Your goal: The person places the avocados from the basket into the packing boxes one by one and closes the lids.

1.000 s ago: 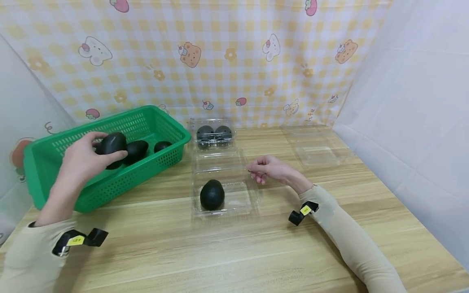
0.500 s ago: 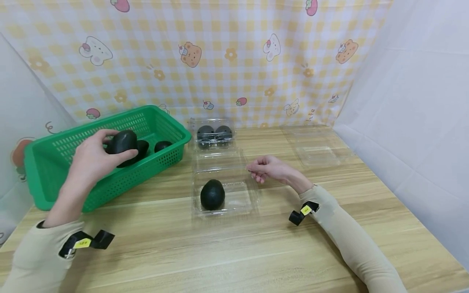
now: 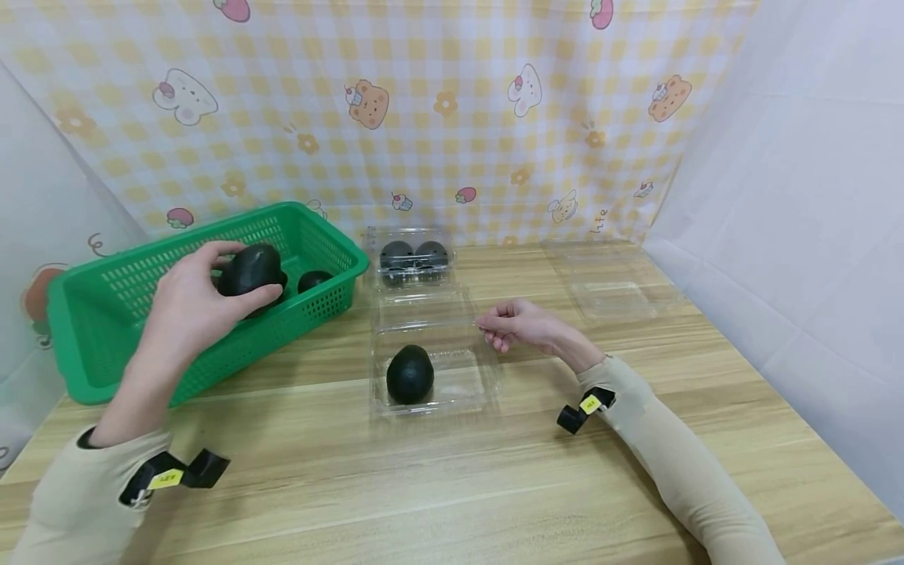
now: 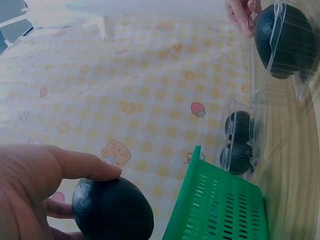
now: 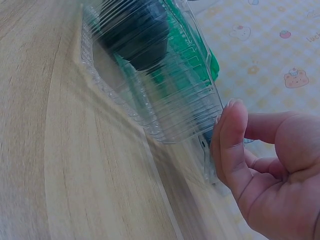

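My left hand grips a dark avocado between thumb and fingers, over the green basket. In the left wrist view the same avocado bulges out past the fingertips. Another avocado lies in the basket near its right end; one more is mostly hidden behind the held one. My right hand pinches the right edge of an open clear plastic clamshell. A single avocado sits in its left half. In the right wrist view the thumb and fingertips meet at the clamshell's edge.
Behind the open clamshell, against the checked curtain, stands a clear container with several avocados. A further open clear clamshell lies at the back right of the wooden table. A white cloth wall rises along the right side.
My left hand has carried its avocado a little to the right over the basket, past the avocado lying there. The right hand and the open clamshell have stayed in place.
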`<move>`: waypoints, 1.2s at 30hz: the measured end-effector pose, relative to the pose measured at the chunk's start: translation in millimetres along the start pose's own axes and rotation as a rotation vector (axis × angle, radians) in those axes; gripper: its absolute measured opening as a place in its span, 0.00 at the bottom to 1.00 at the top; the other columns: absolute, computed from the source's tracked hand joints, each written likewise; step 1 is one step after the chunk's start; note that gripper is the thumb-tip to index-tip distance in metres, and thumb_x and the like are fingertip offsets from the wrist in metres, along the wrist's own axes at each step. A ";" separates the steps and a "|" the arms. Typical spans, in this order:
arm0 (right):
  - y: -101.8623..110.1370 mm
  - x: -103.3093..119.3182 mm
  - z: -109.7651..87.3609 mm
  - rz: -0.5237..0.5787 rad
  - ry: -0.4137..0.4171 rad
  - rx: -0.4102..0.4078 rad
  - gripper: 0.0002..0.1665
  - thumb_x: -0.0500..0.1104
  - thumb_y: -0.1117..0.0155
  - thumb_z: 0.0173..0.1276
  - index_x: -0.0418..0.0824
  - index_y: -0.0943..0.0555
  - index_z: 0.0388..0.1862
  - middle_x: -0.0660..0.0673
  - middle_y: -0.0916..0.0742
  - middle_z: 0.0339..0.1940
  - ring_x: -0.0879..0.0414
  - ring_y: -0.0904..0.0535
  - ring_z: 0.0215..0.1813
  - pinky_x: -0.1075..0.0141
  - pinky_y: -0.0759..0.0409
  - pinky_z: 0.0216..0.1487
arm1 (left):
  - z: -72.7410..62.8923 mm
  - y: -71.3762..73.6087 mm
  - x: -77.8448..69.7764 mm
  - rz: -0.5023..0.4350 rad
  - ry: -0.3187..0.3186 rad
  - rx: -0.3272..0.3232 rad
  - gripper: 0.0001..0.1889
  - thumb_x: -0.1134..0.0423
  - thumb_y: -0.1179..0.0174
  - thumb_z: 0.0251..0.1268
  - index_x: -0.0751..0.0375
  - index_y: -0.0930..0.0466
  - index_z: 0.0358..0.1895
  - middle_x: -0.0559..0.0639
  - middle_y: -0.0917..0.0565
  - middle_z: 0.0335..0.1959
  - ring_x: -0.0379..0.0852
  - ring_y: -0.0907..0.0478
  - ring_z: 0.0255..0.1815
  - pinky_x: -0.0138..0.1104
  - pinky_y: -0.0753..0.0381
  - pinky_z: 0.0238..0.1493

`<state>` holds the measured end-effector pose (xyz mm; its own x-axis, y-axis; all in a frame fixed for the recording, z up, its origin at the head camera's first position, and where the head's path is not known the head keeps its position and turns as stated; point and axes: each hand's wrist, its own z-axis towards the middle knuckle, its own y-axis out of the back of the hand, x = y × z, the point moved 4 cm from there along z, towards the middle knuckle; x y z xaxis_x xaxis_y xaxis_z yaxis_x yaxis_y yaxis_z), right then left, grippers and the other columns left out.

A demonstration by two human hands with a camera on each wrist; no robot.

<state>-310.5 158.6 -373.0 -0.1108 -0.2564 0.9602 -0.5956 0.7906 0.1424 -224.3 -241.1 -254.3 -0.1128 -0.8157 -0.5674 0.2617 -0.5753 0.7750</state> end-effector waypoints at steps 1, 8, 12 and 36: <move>0.1 -0.1 0.1 0.001 -0.001 0.000 0.19 0.38 0.44 0.79 0.19 0.27 0.52 0.45 0.18 0.29 0.61 0.22 0.27 0.72 0.21 0.30 | -0.8 -0.1 -2.2 -0.001 -0.007 -0.005 0.40 0.45 0.34 0.66 0.64 0.35 0.73 0.75 0.29 0.63 0.73 0.34 0.61 0.62 0.31 0.47; 1.0 -2.4 1.0 0.015 -0.012 0.007 0.19 0.39 0.43 0.79 0.19 0.27 0.52 0.45 0.18 0.29 0.61 0.21 0.28 0.72 0.19 0.31 | -5.2 0.7 -14.6 -0.007 -0.040 -0.024 0.39 0.46 0.33 0.65 0.64 0.34 0.73 0.74 0.28 0.63 0.71 0.33 0.60 0.62 0.31 0.47; 1.3 -2.6 0.3 0.031 -0.022 0.015 0.20 0.39 0.44 0.79 0.20 0.27 0.53 0.45 0.18 0.30 0.61 0.21 0.28 0.72 0.19 0.31 | -7.8 0.6 -20.7 -0.012 -0.056 -0.025 0.39 0.46 0.33 0.65 0.64 0.34 0.73 0.73 0.28 0.63 0.71 0.32 0.61 0.62 0.31 0.47; -1.3 -1.7 -0.7 0.063 -0.044 0.025 0.20 0.40 0.46 0.81 0.20 0.29 0.53 0.45 0.19 0.32 0.60 0.22 0.29 0.71 0.19 0.33 | -13.9 -18.4 -46.3 -0.061 -0.140 0.037 0.38 0.46 0.30 0.63 0.62 0.31 0.70 0.69 0.25 0.58 0.67 0.26 0.55 0.59 0.25 0.44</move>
<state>-309.0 158.5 -374.7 -0.1835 -0.2310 0.9555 -0.6062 0.7918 0.0750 -210.6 -191.9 -246.1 -0.2607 -0.7783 -0.5712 0.2152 -0.6236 0.7515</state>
